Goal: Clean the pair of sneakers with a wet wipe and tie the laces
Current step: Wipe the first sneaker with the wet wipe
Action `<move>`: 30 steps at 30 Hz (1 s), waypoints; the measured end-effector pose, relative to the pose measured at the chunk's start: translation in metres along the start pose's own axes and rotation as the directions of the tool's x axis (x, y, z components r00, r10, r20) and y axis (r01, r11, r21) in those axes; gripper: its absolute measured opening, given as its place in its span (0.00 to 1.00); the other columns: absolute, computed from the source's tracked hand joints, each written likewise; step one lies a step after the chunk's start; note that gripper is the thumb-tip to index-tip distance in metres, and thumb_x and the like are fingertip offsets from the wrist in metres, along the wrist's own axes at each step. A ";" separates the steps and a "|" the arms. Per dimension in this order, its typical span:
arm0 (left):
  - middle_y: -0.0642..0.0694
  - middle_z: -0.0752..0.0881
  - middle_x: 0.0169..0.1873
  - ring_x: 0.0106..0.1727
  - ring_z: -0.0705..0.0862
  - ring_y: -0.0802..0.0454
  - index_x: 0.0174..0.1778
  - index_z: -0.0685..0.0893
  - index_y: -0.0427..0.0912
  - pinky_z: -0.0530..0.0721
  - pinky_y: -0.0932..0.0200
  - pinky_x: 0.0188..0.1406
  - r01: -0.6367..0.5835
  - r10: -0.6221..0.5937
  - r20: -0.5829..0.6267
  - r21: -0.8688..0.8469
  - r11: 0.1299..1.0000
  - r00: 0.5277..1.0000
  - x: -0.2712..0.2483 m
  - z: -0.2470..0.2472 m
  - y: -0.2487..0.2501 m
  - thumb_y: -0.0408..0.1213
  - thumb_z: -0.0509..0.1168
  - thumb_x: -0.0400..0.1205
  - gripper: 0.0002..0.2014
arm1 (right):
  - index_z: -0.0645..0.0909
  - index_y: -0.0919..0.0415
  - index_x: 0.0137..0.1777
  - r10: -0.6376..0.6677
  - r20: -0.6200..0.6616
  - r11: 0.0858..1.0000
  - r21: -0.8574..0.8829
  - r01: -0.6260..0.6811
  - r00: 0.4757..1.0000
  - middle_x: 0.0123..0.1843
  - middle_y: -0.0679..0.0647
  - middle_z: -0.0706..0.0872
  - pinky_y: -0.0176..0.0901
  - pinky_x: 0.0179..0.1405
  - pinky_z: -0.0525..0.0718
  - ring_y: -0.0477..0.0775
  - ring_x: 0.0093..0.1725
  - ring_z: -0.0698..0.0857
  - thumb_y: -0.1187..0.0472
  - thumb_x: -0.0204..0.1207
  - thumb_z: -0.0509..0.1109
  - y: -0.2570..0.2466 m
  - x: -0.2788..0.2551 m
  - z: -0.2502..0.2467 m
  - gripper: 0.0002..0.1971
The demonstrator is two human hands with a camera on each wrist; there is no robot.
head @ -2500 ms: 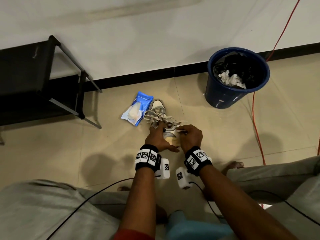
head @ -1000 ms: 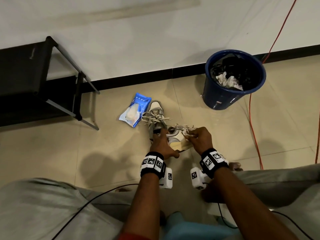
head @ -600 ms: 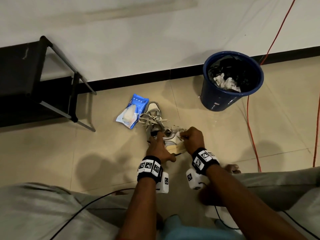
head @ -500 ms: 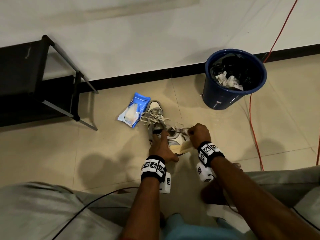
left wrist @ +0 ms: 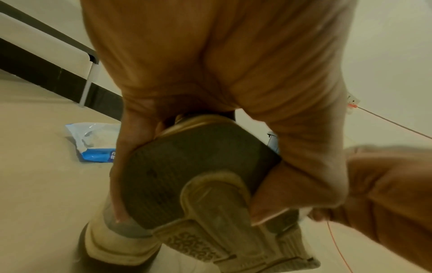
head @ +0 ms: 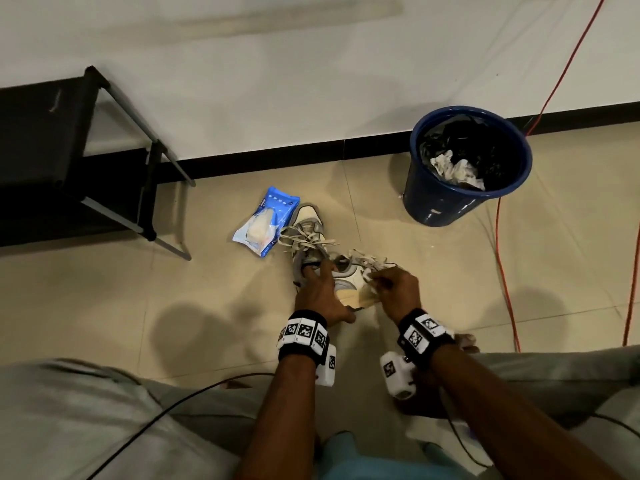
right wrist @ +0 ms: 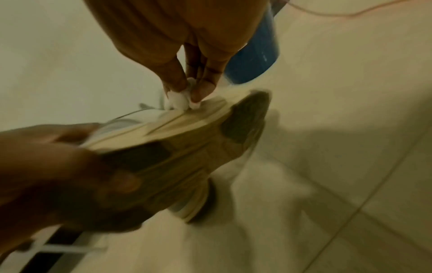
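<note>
Head view, two sneakers [head: 308, 233], two hands [head: 320, 296], one wipe [right wrist: 178, 99], one bin [head: 467, 164]

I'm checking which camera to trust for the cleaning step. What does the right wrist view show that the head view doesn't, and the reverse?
Only the right wrist view shows the right hand pinching the wet wipe against the sole edge. Only the head view shows the second sneaker lying on the floor, the wipes pack and crumpled wipes in the blue bin. Both show the left hand gripping the held sneaker.

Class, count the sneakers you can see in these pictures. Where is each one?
2. One sneaker stands on the floor beside the wipes pack; the other sneaker is tilted up, gripped by the left hand.
</note>
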State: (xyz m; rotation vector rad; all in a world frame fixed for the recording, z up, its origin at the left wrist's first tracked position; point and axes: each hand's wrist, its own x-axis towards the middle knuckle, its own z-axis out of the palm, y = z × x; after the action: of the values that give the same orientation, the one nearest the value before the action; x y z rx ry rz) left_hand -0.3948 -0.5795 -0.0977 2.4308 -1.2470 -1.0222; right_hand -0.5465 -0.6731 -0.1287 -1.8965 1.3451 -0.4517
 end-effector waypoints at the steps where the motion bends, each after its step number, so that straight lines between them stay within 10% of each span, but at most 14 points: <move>1: 0.38 0.61 0.75 0.65 0.79 0.33 0.77 0.59 0.53 0.85 0.46 0.55 0.008 -0.008 0.003 -0.037 0.999 1.000 0.001 -0.001 -0.001 0.48 0.84 0.53 0.58 | 0.91 0.61 0.45 -0.030 0.009 0.995 0.092 0.029 1.000 0.45 0.56 0.92 0.41 0.49 0.84 0.54 0.45 0.89 0.68 0.69 0.78 -0.013 -0.010 0.009 0.06; 5: 0.40 0.64 0.77 0.66 0.80 0.37 0.78 0.58 0.56 0.85 0.47 0.57 0.048 -0.047 0.009 -0.146 0.988 0.999 0.003 -0.003 -0.007 0.48 0.83 0.54 0.58 | 0.89 0.62 0.39 -0.206 0.006 0.978 0.005 0.206 0.978 0.39 0.57 0.88 0.40 0.40 0.79 0.56 0.40 0.86 0.70 0.68 0.77 -0.026 -0.010 0.011 0.03; 9: 0.38 0.62 0.78 0.70 0.76 0.34 0.81 0.56 0.58 0.82 0.49 0.60 0.047 -0.045 0.028 -0.091 0.995 0.999 0.003 -0.003 -0.002 0.50 0.83 0.57 0.58 | 0.89 0.67 0.45 0.050 -0.042 0.970 -0.235 -0.058 0.998 0.45 0.64 0.86 0.45 0.42 0.78 0.67 0.46 0.84 0.69 0.69 0.75 0.006 0.022 -0.013 0.06; 14: 0.39 0.64 0.77 0.69 0.78 0.36 0.80 0.58 0.57 0.82 0.48 0.61 0.064 -0.063 0.011 -0.123 0.990 0.998 0.006 -0.007 0.002 0.49 0.83 0.57 0.57 | 0.89 0.65 0.42 -0.067 -0.070 0.996 0.061 0.071 0.995 0.42 0.56 0.88 0.27 0.41 0.76 0.53 0.42 0.84 0.76 0.67 0.72 -0.025 -0.011 0.018 0.09; 20: 0.44 0.78 0.70 0.65 0.81 0.41 0.72 0.67 0.62 0.83 0.50 0.60 0.061 -0.063 0.000 -0.277 0.959 0.998 0.008 -0.013 -0.004 0.61 0.75 0.49 0.51 | 0.88 0.64 0.40 -0.085 -0.112 0.991 -0.108 0.073 0.990 0.42 0.63 0.86 0.52 0.43 0.84 0.66 0.43 0.86 0.74 0.65 0.73 -0.002 0.010 -0.004 0.06; 27: 0.53 0.82 0.65 0.62 0.83 0.53 0.69 0.78 0.66 0.82 0.61 0.58 -0.019 -0.007 -0.068 -0.372 0.928 0.998 0.011 -0.018 -0.005 0.55 0.80 0.53 0.44 | 0.87 0.60 0.41 -0.189 -0.074 0.981 0.032 0.192 0.979 0.42 0.53 0.88 0.33 0.43 0.78 0.50 0.42 0.84 0.75 0.68 0.72 -0.021 -0.017 0.016 0.09; 30: 0.53 0.82 0.66 0.62 0.83 0.52 0.70 0.79 0.65 0.84 0.57 0.59 -0.021 -0.005 -0.063 -0.413 0.911 0.998 0.010 -0.016 -0.008 0.56 0.78 0.49 0.46 | 0.86 0.58 0.40 -0.294 0.008 0.951 -0.099 0.293 0.956 0.42 0.53 0.86 0.40 0.43 0.80 0.53 0.43 0.83 0.77 0.65 0.73 -0.005 -0.002 0.000 0.12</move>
State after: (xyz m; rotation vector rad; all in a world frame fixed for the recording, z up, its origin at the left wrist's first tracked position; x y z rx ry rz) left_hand -0.3747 -0.5838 -0.0945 2.1097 -0.9061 -1.0712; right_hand -0.5441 -0.6701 -0.1249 -2.1917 1.1092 -0.5477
